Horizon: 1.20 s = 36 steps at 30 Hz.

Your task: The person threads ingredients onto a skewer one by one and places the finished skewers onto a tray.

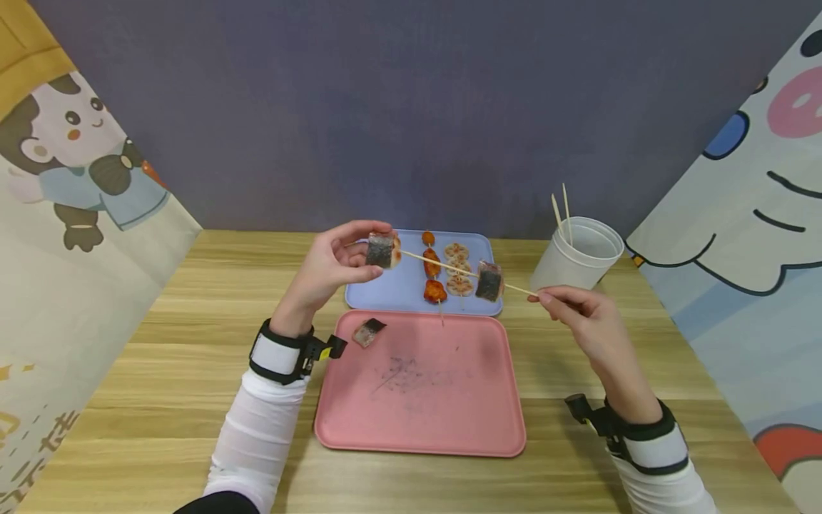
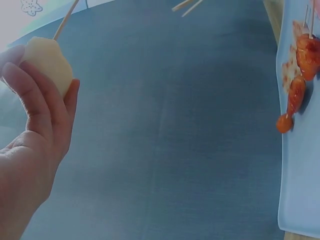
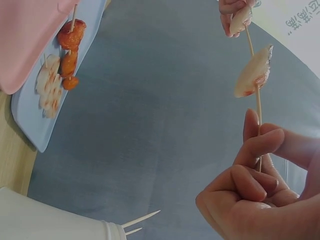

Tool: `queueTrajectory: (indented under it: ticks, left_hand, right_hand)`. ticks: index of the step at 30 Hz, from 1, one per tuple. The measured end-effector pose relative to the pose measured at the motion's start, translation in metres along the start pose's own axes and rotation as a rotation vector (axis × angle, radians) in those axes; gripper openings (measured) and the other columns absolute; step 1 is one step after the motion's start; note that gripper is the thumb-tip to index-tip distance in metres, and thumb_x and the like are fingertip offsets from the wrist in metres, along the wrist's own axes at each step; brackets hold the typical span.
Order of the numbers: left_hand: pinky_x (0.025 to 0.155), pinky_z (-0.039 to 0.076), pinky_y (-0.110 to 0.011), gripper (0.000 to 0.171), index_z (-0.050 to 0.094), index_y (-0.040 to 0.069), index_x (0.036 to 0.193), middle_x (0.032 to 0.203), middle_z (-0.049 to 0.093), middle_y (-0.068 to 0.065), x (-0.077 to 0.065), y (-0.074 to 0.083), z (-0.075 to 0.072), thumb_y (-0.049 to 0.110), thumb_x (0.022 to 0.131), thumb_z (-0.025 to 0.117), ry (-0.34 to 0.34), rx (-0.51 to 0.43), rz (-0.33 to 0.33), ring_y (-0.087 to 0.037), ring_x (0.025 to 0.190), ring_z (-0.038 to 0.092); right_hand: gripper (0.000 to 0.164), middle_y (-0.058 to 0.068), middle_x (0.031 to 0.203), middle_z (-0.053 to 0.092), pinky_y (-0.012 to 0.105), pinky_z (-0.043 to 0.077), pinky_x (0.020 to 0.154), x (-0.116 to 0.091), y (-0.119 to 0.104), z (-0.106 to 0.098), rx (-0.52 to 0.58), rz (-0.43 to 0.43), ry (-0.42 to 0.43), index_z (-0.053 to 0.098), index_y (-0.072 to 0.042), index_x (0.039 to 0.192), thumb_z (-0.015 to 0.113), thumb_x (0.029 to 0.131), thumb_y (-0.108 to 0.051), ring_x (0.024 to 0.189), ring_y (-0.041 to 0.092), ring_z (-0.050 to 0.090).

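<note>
Between the thumb and fingers of my left hand (image 1: 340, 258) is a fish-like piece (image 1: 380, 250), dark-skinned on one face and pale on the other. A thin wooden skewer (image 1: 443, 265) reaches from it to my right hand (image 1: 581, 314), which pinches the other end. Partway along the skewer, nearer the right hand, a second fish-like piece (image 1: 489, 280) is threaded; its pale side (image 3: 254, 72) shows in the right wrist view. How far the tip goes into the left piece is hidden. A third such piece (image 1: 369, 333) lies on the pink tray (image 1: 449, 400), at its far left corner.
Behind the pink tray, a blue tray (image 1: 379, 291) carries a skewer of orange-brown pieces (image 1: 434, 290) and one of pale lotus-like slices (image 1: 459, 285). A white tub (image 1: 559, 268) holding wooden skewers (image 1: 568, 214) stands back right. A grey wall (image 1: 411, 107) rises behind.
</note>
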<state>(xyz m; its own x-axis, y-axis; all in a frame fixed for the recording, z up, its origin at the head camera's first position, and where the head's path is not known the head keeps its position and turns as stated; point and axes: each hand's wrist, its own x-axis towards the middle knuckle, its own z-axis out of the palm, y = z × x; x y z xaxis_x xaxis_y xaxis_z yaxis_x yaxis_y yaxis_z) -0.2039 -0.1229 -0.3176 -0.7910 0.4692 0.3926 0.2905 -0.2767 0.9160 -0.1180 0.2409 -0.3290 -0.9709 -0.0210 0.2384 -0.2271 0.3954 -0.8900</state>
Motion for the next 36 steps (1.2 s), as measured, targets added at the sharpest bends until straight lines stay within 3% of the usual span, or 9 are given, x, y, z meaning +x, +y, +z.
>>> queueTrajectory:
  ticks: [8, 15, 20, 24, 36]
  left_hand:
    - [0.075, 0.055, -0.027, 0.055, 0.053, -0.001, 0.130, 0.126, 0.057, -0.010, -0.001, 0.001, 0.002, -0.009, 0.079, 0.069, -0.037, 0.052, -0.028, -0.016, 0.087, 0.061]
    - [0.067, 0.048, -0.023, 0.064, 0.046, 0.001, 0.137, 0.128, 0.056, -0.011, -0.001, -0.001, 0.003, -0.008, 0.078, 0.070, -0.051, 0.035, -0.021, -0.015, 0.071, 0.047]
    - [0.074, 0.051, -0.023, 0.063, 0.048, 0.001, 0.135, 0.125, 0.059, -0.007, 0.001, -0.006, 0.005, -0.008, 0.077, 0.071, 0.010, -0.076, -0.023, -0.014, 0.090, 0.058]
    - [0.081, 0.053, -0.026, 0.053, 0.054, 0.000, 0.129, 0.123, 0.061, -0.009, 0.002, -0.012, 0.008, -0.005, 0.079, 0.071, 0.015, -0.151, 0.004, -0.020, 0.109, 0.060]
    - [0.082, 0.053, -0.025, 0.041, 0.064, 0.006, 0.115, 0.112, 0.066, -0.007, 0.006, -0.025, 0.022, 0.016, 0.078, 0.078, 0.097, -0.214, 0.092, -0.017, 0.100, 0.063]
  right_hand:
    - [0.025, -0.021, 0.088, 0.068, 0.021, 0.041, 0.063, 0.000, 0.000, 0.001, -0.043, -0.009, -0.008, 0.068, 0.004, 0.105, 0.061, 0.093, -0.017, 0.072, 0.007, 0.051]
    - [0.026, -0.020, 0.089, 0.068, 0.022, 0.041, 0.064, -0.001, 0.001, 0.001, -0.051, -0.002, -0.024, 0.067, 0.004, 0.106, 0.060, 0.094, -0.018, 0.073, 0.007, 0.051]
    - [0.029, -0.020, 0.089, 0.068, 0.022, 0.041, 0.065, -0.001, 0.001, 0.001, -0.052, 0.036, -0.029, 0.067, 0.003, 0.107, 0.059, 0.094, -0.022, 0.075, 0.007, 0.051]
    - [0.028, -0.022, 0.088, 0.067, 0.021, 0.041, 0.066, -0.002, 0.001, 0.001, -0.033, 0.055, -0.030, 0.067, 0.002, 0.106, 0.059, 0.095, -0.022, 0.076, 0.006, 0.050]
    - [0.027, -0.023, 0.088, 0.067, 0.019, 0.043, 0.065, -0.004, -0.001, 0.005, -0.011, 0.029, 0.006, 0.067, 0.003, 0.105, 0.058, 0.095, -0.020, 0.075, 0.006, 0.050]
